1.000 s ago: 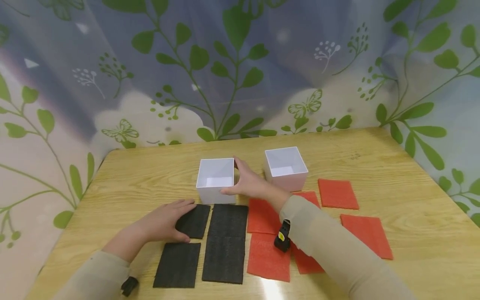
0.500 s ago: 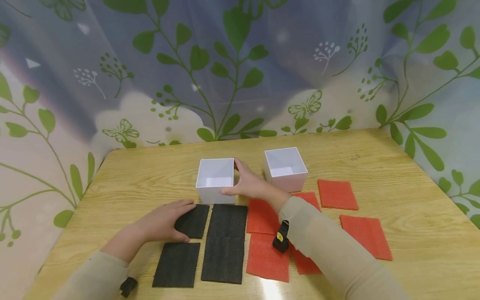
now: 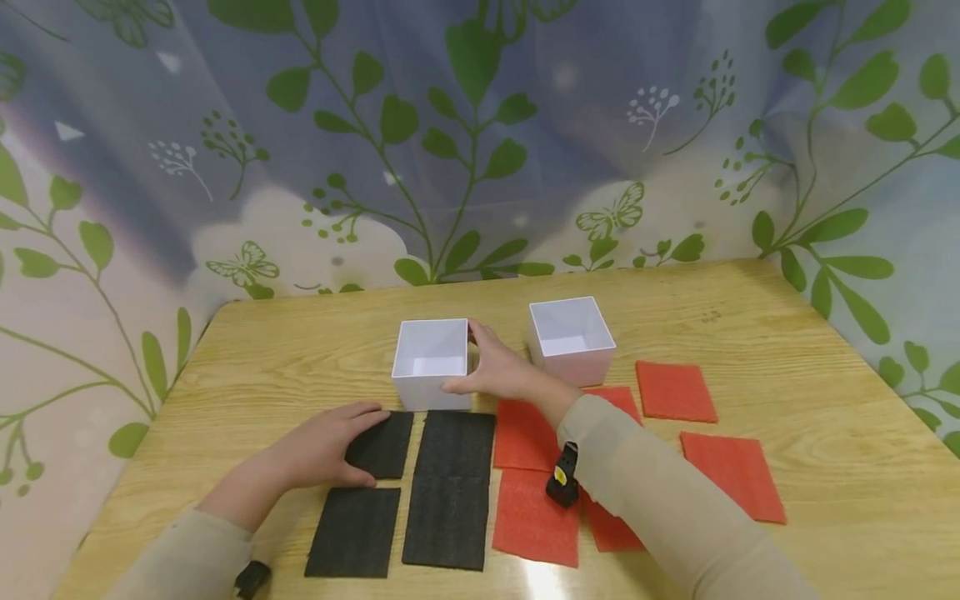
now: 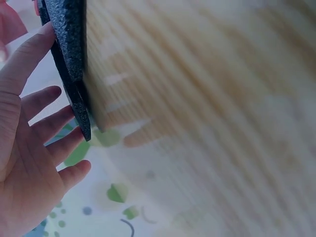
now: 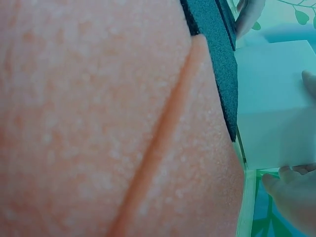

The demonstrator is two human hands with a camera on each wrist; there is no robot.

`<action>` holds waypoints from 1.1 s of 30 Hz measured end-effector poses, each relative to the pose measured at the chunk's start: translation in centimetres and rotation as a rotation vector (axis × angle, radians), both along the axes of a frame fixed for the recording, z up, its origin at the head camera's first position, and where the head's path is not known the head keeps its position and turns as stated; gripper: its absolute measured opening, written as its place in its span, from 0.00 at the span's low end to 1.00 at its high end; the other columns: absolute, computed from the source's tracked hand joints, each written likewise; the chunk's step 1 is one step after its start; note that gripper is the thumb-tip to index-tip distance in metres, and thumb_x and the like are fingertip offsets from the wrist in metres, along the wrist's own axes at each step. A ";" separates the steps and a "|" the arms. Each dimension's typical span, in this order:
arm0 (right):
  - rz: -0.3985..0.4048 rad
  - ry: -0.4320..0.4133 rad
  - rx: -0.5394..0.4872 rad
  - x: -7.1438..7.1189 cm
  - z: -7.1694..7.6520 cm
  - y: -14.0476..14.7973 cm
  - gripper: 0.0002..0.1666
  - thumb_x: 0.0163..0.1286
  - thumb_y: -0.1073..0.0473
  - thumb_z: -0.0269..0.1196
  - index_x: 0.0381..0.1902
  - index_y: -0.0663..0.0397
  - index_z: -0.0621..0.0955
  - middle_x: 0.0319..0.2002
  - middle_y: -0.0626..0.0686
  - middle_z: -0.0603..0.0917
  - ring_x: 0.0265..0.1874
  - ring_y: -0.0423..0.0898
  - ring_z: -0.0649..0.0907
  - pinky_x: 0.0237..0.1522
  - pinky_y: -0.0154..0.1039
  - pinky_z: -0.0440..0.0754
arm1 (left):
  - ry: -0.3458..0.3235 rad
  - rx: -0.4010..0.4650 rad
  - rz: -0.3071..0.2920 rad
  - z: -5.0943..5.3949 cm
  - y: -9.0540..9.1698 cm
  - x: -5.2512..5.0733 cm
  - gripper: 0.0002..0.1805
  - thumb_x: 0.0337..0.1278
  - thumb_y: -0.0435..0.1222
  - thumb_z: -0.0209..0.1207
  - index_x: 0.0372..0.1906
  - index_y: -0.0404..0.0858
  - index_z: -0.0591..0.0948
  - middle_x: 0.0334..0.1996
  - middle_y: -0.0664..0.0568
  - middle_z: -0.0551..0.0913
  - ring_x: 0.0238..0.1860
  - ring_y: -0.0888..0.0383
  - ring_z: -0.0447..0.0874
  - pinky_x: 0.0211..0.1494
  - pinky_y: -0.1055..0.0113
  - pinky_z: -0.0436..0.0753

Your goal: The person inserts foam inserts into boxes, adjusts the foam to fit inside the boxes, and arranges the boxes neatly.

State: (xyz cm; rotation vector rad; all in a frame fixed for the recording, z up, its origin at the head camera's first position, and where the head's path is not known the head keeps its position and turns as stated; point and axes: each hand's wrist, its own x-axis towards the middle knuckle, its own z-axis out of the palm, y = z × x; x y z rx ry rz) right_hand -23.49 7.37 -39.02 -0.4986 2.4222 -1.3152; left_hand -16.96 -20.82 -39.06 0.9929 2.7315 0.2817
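My left hand [image 3: 322, 446] holds a thin black square pad [image 3: 390, 446] by its left part, the thumb at the near edge and the fingers at the far edge. In the left wrist view the pad [image 4: 69, 44] is seen edge-on against the thumb and fingertips. With my right hand [image 3: 501, 367] I grip the right side of an open-topped white box [image 3: 433, 390]; the thumb is at its front, the fingers reach behind. The box has nothing visible inside. In the right wrist view a red pad fills the left, with the white box [image 5: 276, 79] beyond.
A second white box [image 3: 573, 367] stands to the right. Another black pad [image 3: 354, 533] lies nearest me, with more black pads [image 3: 450, 492] beside it. Several red pads [image 3: 536, 517] spread rightward, some partly under my right forearm. A patterned curtain [image 3: 480, 150] surrounds the wooden table [image 3: 840, 417].
My left hand and the black pad it holds have shifted slightly left, widening the gap to the middle black pads. The right hand and white box stay in place.
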 end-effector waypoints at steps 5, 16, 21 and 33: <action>0.004 0.001 -0.002 0.0 0.1 -0.1 0.67 0.53 0.44 0.71 0.74 0.51 0.38 0.72 0.55 0.47 0.69 0.50 0.56 0.62 0.49 0.65 | 0.008 -0.004 -0.002 0.2 -0.1 0.0 0.50 0.37 0.60 0.67 0.64 0.35 0.69 0.62 0.38 0.68 0.60 0.40 0.68 0.58 0.47 0.70; 0.000 0.000 0.039 0.1 0.0 -0.1 0.68 0.52 0.42 0.70 0.74 0.51 0.38 0.72 0.56 0.47 0.68 0.51 0.57 0.62 0.49 0.65 | -0.005 -0.022 0.007 0.9 -0.3 0.5 0.49 0.38 0.59 0.68 0.65 0.36 0.68 0.63 0.38 0.67 0.60 0.40 0.68 0.58 0.46 0.70; -0.001 -0.001 0.043 0.0 0.0 -0.1 0.68 0.52 0.43 0.71 0.74 0.54 0.39 0.72 0.58 0.46 0.68 0.52 0.57 0.62 0.51 0.64 | 0.012 -0.020 0.001 1.1 -0.4 0.6 0.48 0.38 0.58 0.68 0.65 0.37 0.69 0.62 0.39 0.68 0.59 0.40 0.69 0.57 0.46 0.70; -0.004 -0.010 0.049 0.0 -0.1 -0.1 0.69 0.51 0.42 0.71 0.74 0.52 0.38 0.73 0.56 0.44 0.68 0.52 0.58 0.62 0.50 0.65 | 0.068 -0.018 -0.026 1.8 -0.4 0.7 0.49 0.38 0.59 0.68 0.65 0.36 0.68 0.61 0.38 0.69 0.58 0.40 0.70 0.56 0.47 0.71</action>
